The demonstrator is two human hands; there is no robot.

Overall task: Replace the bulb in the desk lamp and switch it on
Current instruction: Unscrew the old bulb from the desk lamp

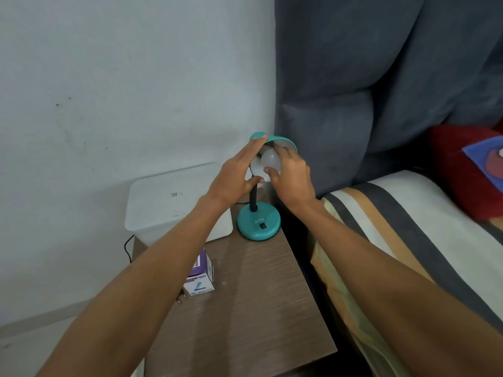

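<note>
Left hand (234, 175) flat, fingers straight against teal dome-shaped lamp shade (284, 140). Right hand (291, 176) grasps round frosted white bulb (269, 159) inside shade, fingers curled.

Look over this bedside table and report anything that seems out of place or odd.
A two-pin plug lies loose at the left edge of the table beside the bulb box, plugged into nothing. Whether it belongs to the lamp cannot be told. Nothing else stands out.

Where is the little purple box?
In the head view, the purple box stands on the brown table, near its left edge, in front of the white tub.
</note>
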